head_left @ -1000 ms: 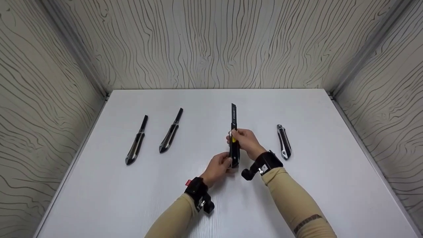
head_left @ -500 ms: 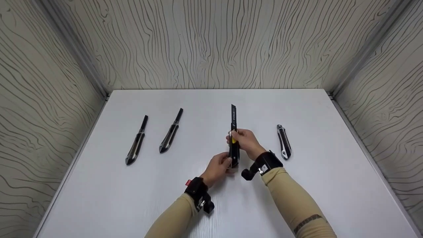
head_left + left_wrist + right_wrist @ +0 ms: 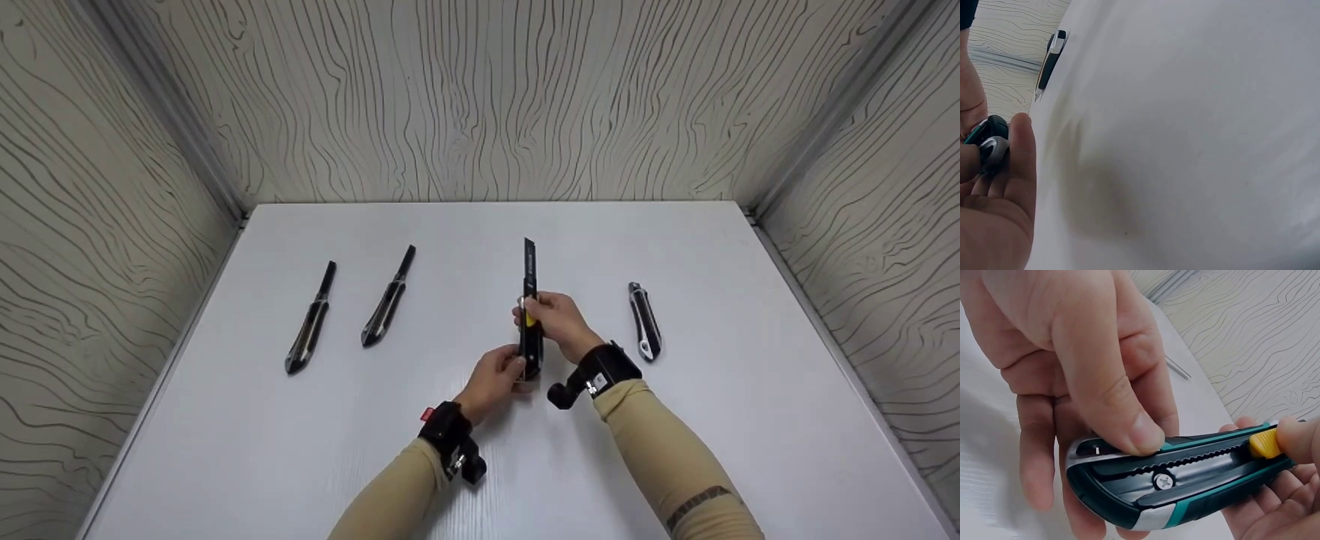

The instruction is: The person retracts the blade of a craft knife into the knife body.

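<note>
Both hands hold one utility knife (image 3: 532, 345) over the white table, its long dark blade pointing away from me. My left hand (image 3: 491, 382) pinches the rear end of the handle between thumb and fingers. Farther forward, my right hand (image 3: 559, 322) grips the handle with its thumb on the yellow slider (image 3: 1265, 443). In the right wrist view the handle shows black with green trim, a toothed track and a screw (image 3: 1163, 481). From the left wrist, only the handle's rounded end (image 3: 995, 149) is visible, and the blade is hidden.
Two utility knives with blades out, an outer one (image 3: 307, 337) and an inner one (image 3: 386, 307), lie left of the hands. To the right lies a shorter-looking knife (image 3: 645, 322), no long blade showing. Patterned walls (image 3: 480, 105) enclose the table's (image 3: 225, 450) back and sides.
In the head view the held knife's blade tip has shifted slightly toward me. Both hands stay almost in place, and the knives on the table have not moved.
</note>
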Available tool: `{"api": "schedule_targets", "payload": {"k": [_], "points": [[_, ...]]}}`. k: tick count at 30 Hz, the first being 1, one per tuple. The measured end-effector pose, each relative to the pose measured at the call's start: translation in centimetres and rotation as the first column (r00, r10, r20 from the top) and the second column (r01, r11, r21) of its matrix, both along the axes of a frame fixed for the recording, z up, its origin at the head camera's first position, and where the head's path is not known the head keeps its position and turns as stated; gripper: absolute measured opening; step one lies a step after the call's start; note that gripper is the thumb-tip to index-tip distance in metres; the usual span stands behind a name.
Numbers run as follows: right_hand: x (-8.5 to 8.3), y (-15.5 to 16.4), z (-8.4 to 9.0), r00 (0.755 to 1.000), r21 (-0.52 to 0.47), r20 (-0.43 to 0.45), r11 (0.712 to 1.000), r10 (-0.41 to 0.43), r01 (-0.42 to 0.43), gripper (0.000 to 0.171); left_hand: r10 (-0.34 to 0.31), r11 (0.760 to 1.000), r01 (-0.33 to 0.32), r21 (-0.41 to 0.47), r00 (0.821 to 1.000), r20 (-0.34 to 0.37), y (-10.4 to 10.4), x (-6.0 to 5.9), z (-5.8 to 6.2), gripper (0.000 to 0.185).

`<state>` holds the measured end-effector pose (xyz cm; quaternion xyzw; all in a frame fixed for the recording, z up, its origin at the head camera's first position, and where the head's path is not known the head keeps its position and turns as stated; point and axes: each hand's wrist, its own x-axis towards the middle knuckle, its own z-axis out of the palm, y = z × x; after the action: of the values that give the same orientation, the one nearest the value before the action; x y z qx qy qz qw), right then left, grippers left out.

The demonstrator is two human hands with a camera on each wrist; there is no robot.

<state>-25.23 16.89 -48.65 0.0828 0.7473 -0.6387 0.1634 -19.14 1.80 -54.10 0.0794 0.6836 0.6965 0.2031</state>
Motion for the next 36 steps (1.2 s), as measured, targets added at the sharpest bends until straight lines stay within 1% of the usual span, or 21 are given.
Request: {"api": "schedule_targets", "payload": {"k": [5, 14, 19, 24, 30, 36], "points": [[0.06, 0.08, -0.01, 1.000, -0.014, 0.000, 1.000, 0.000, 0.000, 0.034, -0.001, 0.999, 0.000, -0.033, 1.000, -0.016, -0.04, 0.03, -0.03, 0.033], [0.11, 0.18, -0.18, 0.999, -0.065, -0.028, 0.998, 0.022, -0.024, 0.035, -0.007, 1.000, 0.007, -0.006, 1.000, 0.004, 0.04, 0.09, -0.04, 0.035], [0.01, 0.19, -0.35, 0.999, -0.070, -0.029, 0.997, 0.020, -0.022, 0.035, -0.003, 1.000, 0.003, 0.000, 1.000, 0.007, 0.00, 0.17, 0.04, 0.036], [0.03, 0.18, -0.36, 1.000, -0.070, -0.023, 0.997, 0.017, -0.018, 0.035, 0.007, 1.000, -0.007, -0.016, 1.000, 0.006, -0.02, 0.12, 0.14, 0.036], [0.13, 0.13, -0.25, 1.000, -0.069, -0.017, 0.997, 0.019, -0.020, 0.034, 0.011, 1.000, -0.010, -0.009, 1.000, 0.012, -0.01, 0.04, -0.03, 0.035], [0.15, 0.09, -0.26, 1.000, -0.077, -0.014, 0.997, 0.017, -0.019, 0.033, 0.013, 1.000, -0.012, -0.025, 1.000, 0.015, -0.05, 0.09, 0.01, 0.036]]}}
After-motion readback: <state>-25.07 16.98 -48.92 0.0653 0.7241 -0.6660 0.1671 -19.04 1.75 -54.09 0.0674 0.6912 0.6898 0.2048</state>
